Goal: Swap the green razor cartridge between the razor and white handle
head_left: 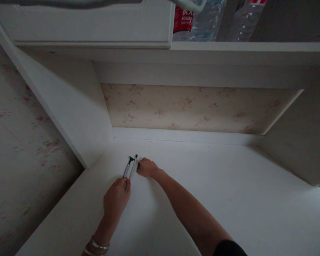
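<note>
My left hand (pixel 117 197) is closed in a pinch at the near end of a slim black-and-grey stick (pixel 127 170) with a T-shaped dark top. Right beside it lies a thin pale stick (pixel 133 166) with a dark tip; whether my left fingers also grip this one, I cannot tell. My right hand (pixel 148 168) is curled closed a little to the right of both sticks, low over the white desktop. A small dark piece (pixel 139 166) shows at its fingertips, too small to name.
The white desktop (pixel 229 199) runs back to a low ledge and floral wallpaper (pixel 186 108). White side panels stand left (pixel 74 106) and right (pixel 296 142). Overhead are a cabinet door (pixel 96 26) and a shelf with clear plastic bottles (pixel 206 21), one red-labelled.
</note>
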{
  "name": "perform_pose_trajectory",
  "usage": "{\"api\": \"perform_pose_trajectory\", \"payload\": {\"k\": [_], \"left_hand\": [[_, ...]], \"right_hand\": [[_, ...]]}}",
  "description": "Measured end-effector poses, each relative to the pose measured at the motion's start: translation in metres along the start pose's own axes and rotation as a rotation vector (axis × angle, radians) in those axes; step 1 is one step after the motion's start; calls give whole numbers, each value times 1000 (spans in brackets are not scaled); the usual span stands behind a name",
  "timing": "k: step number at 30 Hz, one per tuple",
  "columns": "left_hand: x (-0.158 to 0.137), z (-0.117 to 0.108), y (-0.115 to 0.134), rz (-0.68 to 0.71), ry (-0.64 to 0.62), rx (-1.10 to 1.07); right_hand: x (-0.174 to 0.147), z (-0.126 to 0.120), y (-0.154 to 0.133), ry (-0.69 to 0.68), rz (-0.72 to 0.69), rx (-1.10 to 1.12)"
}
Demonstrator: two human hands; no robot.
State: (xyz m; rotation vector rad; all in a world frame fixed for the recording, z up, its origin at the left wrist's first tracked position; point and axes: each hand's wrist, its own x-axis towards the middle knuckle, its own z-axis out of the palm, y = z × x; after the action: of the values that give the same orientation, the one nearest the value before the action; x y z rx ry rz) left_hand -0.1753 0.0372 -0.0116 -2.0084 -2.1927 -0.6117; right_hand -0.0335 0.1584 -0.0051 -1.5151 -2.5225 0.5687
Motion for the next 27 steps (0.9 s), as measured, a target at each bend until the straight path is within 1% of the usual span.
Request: {"api": "perform_pose_trajectory", "payload": {"k": [4,7,10,13,16,19,23,25,27], "left_hand": [[-1,1,2,-5,12,-14],[-2,1,2,-19,23,-7],[-4,-1,3,-21,19,18],[-5,-5,15,7,13,21],[-9,-11,43,108,-17,-42],[-18,-19,86,208,-103,-161],[-32,-20,144,314,-253,-330],[-38,-13,161,317,-299,-381],[-41,-3,169,273,-352,-445]], "right_hand": [[-5,-5,-1,26,-13,51],[-22,-8,3,95,-27,132],[-56,-6,12,186,-11,236],[-104,1,25,261,49,346],[-152,9,40,344,156,437],[-185,12,49,391,219,517],[-204,15,54,420,232,603],[-207,19,55,440,243,622],[-208,23,57,463,262,619]]}}
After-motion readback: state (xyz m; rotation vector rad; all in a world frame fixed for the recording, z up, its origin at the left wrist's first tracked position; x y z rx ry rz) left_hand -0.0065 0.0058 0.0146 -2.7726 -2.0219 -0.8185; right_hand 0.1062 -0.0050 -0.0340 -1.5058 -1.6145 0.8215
